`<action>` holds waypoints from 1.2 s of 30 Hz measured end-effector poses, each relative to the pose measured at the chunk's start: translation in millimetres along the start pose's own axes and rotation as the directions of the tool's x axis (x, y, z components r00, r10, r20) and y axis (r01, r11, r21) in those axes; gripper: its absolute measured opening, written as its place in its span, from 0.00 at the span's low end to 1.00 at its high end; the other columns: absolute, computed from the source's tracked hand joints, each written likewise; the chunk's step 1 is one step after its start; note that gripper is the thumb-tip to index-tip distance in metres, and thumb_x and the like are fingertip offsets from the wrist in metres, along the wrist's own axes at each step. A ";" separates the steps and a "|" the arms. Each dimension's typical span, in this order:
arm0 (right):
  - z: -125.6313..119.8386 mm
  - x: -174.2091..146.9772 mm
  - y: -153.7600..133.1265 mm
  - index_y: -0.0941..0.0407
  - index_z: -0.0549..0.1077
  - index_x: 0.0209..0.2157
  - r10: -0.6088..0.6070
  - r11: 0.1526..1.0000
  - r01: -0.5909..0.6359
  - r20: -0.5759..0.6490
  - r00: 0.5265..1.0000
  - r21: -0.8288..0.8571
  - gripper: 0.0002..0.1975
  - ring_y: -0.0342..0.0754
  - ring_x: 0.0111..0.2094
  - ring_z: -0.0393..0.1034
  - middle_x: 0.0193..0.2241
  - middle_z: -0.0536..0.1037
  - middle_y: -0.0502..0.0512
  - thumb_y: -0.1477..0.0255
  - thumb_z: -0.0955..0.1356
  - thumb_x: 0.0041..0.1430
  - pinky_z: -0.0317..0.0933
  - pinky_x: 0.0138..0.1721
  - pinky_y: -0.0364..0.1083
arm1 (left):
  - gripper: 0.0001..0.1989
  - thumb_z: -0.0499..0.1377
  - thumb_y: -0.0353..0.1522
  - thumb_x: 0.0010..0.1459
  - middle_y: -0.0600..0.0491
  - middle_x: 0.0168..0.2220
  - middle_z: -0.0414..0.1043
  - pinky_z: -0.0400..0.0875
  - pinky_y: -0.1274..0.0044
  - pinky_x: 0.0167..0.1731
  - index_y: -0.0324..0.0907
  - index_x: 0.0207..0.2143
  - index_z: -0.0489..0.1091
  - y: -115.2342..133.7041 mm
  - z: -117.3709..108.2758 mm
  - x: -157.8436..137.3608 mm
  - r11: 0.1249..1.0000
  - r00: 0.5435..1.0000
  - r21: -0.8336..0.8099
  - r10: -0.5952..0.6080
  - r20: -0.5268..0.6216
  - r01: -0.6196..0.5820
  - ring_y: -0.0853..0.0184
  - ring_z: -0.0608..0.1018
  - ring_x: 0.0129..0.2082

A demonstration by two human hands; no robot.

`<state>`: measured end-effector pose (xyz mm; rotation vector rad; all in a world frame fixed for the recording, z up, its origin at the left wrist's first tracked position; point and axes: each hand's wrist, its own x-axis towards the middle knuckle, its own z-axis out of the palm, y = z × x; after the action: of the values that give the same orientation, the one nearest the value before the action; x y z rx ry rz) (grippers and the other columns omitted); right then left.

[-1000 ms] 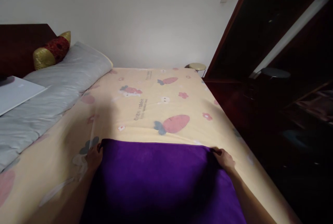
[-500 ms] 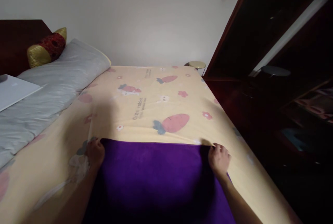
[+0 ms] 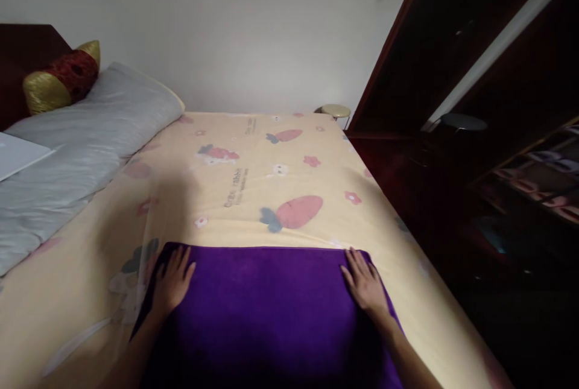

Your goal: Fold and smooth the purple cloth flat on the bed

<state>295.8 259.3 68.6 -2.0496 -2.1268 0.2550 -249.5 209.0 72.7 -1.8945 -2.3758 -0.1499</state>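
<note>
- Fingers (image 3: 181,259) of our left hand (image 3: 170,283) are spread apart and lie flat on the far left corner of the deep purple fleecy cloth (image 3: 271,310); they clamp on nothing, the palm only presses down.
- Our right hand (image 3: 365,283) mirrors it at the far right corner, its fingers (image 3: 355,259) also splayed and flat, gripping nothing.
- We see the purple cloth lying spread on the near part of the bed, over the pale yellow bedsheet printed with carrots and flowers (image 3: 280,184). Its far edge runs straight from one hand to the other, and its near end drops out of view below us.
- We judge the cloth soft and limp: it lies to the bed with no stiffness, and its nap looks plush, like fleece or towelling.
- We judge it light for its spread and in no way fragile; it should drape and sag wherever it is not supported.
- Its pile probably clings a little to the sheet, so we expect it to drag the sheet rather than slide freely.
- For a hold, we favour the two far corners under our hands, pinching the hem between thumb and fingers so the edge stays taut.
- Off to the left lie a grey pillow (image 3: 90,129) and a red and gold bolster cushion (image 3: 61,78), well apart from the cloth.
</note>
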 end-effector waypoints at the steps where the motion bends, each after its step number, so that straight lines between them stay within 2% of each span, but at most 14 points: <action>1: -4.4 0.3 22.6 0.52 0.46 0.64 0.038 0.999 -0.038 0.004 0.999 -0.007 0.34 0.52 0.68 0.45 0.67 0.53 0.58 0.51 0.52 0.60 0.47 0.67 0.62 | 0.31 0.39 0.44 0.62 0.40 0.66 0.55 0.54 0.53 0.63 0.40 0.63 0.50 -22.7 0.3 3.9 1.000 1.000 0.012 -0.001 -0.020 0.001 0.53 0.57 0.67; 3: -10.1 0.5 48.1 0.53 0.46 0.64 0.051 0.998 -0.050 0.018 0.999 -0.027 0.35 0.52 0.68 0.47 0.67 0.55 0.57 0.50 0.53 0.59 0.48 0.66 0.62 | 0.31 0.40 0.44 0.61 0.40 0.66 0.57 0.56 0.56 0.62 0.38 0.62 0.55 -47.4 -2.3 9.0 0.999 0.999 0.029 -0.026 -0.036 0.027 0.52 0.56 0.67; 5: -10.8 -1.2 43.0 0.56 0.48 0.63 0.085 0.995 -0.087 -0.027 0.996 -0.058 0.37 0.54 0.67 0.49 0.66 0.56 0.60 0.50 0.53 0.58 0.47 0.66 0.65 | 0.31 0.39 0.44 0.61 0.37 0.65 0.58 0.57 0.56 0.62 0.36 0.61 0.56 -39.5 -8.2 7.8 0.998 0.997 0.044 -0.043 -0.062 0.045 0.51 0.58 0.66; 7: -6.3 -8.2 9.8 0.58 0.47 0.63 0.092 0.993 -0.101 -0.126 0.988 -0.064 0.37 0.57 0.67 0.49 0.66 0.56 0.64 0.51 0.54 0.58 0.48 0.65 0.68 | 0.31 0.39 0.43 0.62 0.38 0.65 0.57 0.55 0.55 0.63 0.37 0.63 0.52 -2.6 -15.1 -2.9 0.999 0.996 0.036 -0.016 -0.092 0.019 0.53 0.59 0.66; 9: 2.3 -22.5 -41.6 0.56 0.46 0.63 -0.051 0.998 0.046 -0.187 0.981 -0.029 0.35 0.57 0.67 0.49 0.65 0.55 0.63 0.54 0.56 0.59 0.51 0.64 0.66 | 0.28 0.40 0.42 0.63 0.47 0.67 0.55 0.56 0.56 0.62 0.47 0.65 0.43 50.9 -20.6 -22.7 0.992 0.990 -0.027 0.125 -0.068 -0.127 0.59 0.60 0.66; 12: 17.6 -51.2 -120.2 0.49 0.38 0.64 -0.341 0.934 0.351 -0.128 0.931 0.061 0.34 0.53 0.66 0.50 0.66 0.55 0.56 0.59 0.57 0.60 0.57 0.63 0.60 | 0.30 0.42 0.41 0.63 0.54 0.67 0.53 0.59 0.63 0.63 0.51 0.65 0.34 126.8 -23.4 -57.8 0.920 0.928 -0.134 0.372 -0.007 -0.369 0.65 0.59 0.66; 15: 28.2 -70.4 -154.0 0.46 0.37 0.64 -0.467 0.877 0.467 -0.025 0.884 0.113 0.33 0.50 0.66 0.51 0.66 0.54 0.53 0.60 0.57 0.61 0.60 0.62 0.57 | 0.30 0.42 0.41 0.63 0.56 0.67 0.52 0.61 0.66 0.61 0.52 0.65 0.32 155.3 -19.7 -79.7 0.879 0.890 -0.169 0.456 0.022 -0.446 0.67 0.60 0.66; 18: 29.6 -74.9 -118.3 0.44 0.43 0.63 -0.360 0.931 0.359 0.004 0.933 0.064 0.30 0.51 0.65 0.52 0.65 0.56 0.53 0.57 0.56 0.61 0.59 0.62 0.60 | 0.29 0.41 0.42 0.63 0.56 0.67 0.53 0.63 0.61 0.60 0.56 0.64 0.34 118.0 -10.1 -85.8 0.931 0.936 -0.124 0.349 0.041 -0.342 0.65 0.62 0.65; 20: 26.0 -77.3 -65.3 0.47 0.47 0.63 -0.170 0.985 0.171 -0.031 0.985 0.012 0.31 0.53 0.65 0.51 0.65 0.57 0.55 0.54 0.56 0.59 0.58 0.63 0.61 | 0.29 0.42 0.43 0.62 0.54 0.66 0.56 0.64 0.58 0.59 0.56 0.64 0.35 66.4 -1.6 -87.9 0.980 0.982 -0.062 0.191 0.002 -0.191 0.62 0.63 0.64; 23: 18.4 -88.6 21.0 0.49 0.48 0.63 -0.005 0.999 0.003 -0.080 0.997 -0.035 0.34 0.54 0.66 0.49 0.66 0.56 0.57 0.51 0.57 0.57 0.55 0.64 0.64 | 0.30 0.43 0.43 0.61 0.49 0.65 0.59 0.66 0.56 0.57 0.54 0.64 0.37 -15.3 8.4 -94.4 0.999 0.993 0.010 0.033 -0.114 -0.032 0.57 0.66 0.62; 27: 10.7 -107.3 72.7 0.48 0.46 0.63 0.020 0.997 -0.029 -0.126 0.992 -0.068 0.34 0.55 0.65 0.52 0.64 0.58 0.57 0.53 0.57 0.58 0.57 0.62 0.66 | 0.30 0.43 0.41 0.61 0.46 0.62 0.63 0.67 0.57 0.55 0.52 0.64 0.39 -58.5 2.3 -105.1 0.998 0.982 0.013 0.063 -0.180 -0.061 0.55 0.68 0.60; 30: 9.7 -114.3 33.8 0.49 0.41 0.63 -0.031 0.994 0.004 -0.241 0.970 -0.111 0.37 0.59 0.63 0.54 0.64 0.58 0.60 0.53 0.59 0.57 0.60 0.59 0.68 | 0.31 0.44 0.41 0.61 0.51 0.64 0.60 0.68 0.57 0.55 0.54 0.64 0.35 -17.9 -17.6 -114.2 0.995 0.978 0.012 0.099 -0.185 -0.098 0.58 0.68 0.61; 32: 13.9 -117.2 -21.3 0.46 0.39 0.64 -0.158 0.985 0.134 -0.260 0.953 -0.107 0.37 0.57 0.62 0.56 0.64 0.58 0.58 0.54 0.60 0.57 0.65 0.57 0.65 | 0.32 0.45 0.41 0.60 0.58 0.64 0.59 0.68 0.61 0.57 0.57 0.64 0.33 32.7 -30.3 -121.4 0.963 0.956 -0.017 0.264 -0.127 -0.268 0.62 0.66 0.62; 36: 34.5 -123.6 -133.8 0.48 0.36 0.64 -0.430 0.902 0.428 -0.223 0.875 -0.059 0.35 0.52 0.61 0.59 0.62 0.60 0.54 0.60 0.58 0.60 0.70 0.54 0.55 | 0.33 0.45 0.38 0.61 0.57 0.65 0.56 0.69 0.70 0.57 0.52 0.64 0.30 128.3 -35.7 -132.5 0.838 0.847 -0.125 0.526 -0.080 -0.532 0.68 0.66 0.62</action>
<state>162.1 130.8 66.8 -1.4620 -2.3526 -0.0544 -94.4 104.6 91.6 -2.5033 -1.7576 -0.3152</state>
